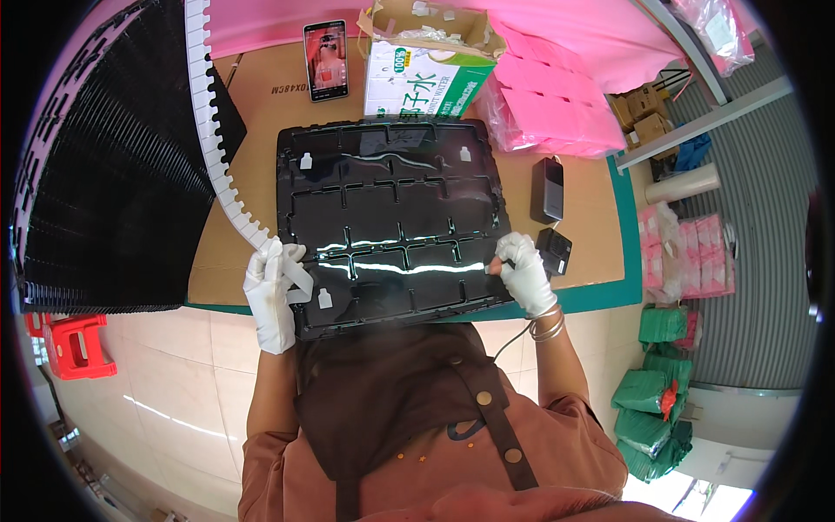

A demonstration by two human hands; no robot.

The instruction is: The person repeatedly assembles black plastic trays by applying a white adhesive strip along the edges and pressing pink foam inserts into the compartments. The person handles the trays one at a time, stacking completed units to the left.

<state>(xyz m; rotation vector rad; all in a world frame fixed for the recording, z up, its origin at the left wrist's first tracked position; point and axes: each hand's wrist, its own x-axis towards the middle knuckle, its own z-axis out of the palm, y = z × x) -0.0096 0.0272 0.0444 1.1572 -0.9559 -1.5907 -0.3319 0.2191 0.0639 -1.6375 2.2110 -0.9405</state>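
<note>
Head view: black molded tray (391, 213) lies on the cardboard-covered table (243, 261), in front of the person. Three small white tags (325, 298) on it: two at the far corners, one near-left.

Left hand (271, 291), white glove, at tray's left edge: fingers pinching the end of a long white notched strip (224, 178), which curves up and away past the stacked black trays (113, 191). Right hand (524, 274), gloved, fingers bent at tray's right edge; can't tell if it pinches anything. Small black box (554, 250) just beside it. Phone (326, 61) stands behind the tray, left of the carton (426, 78).
</note>
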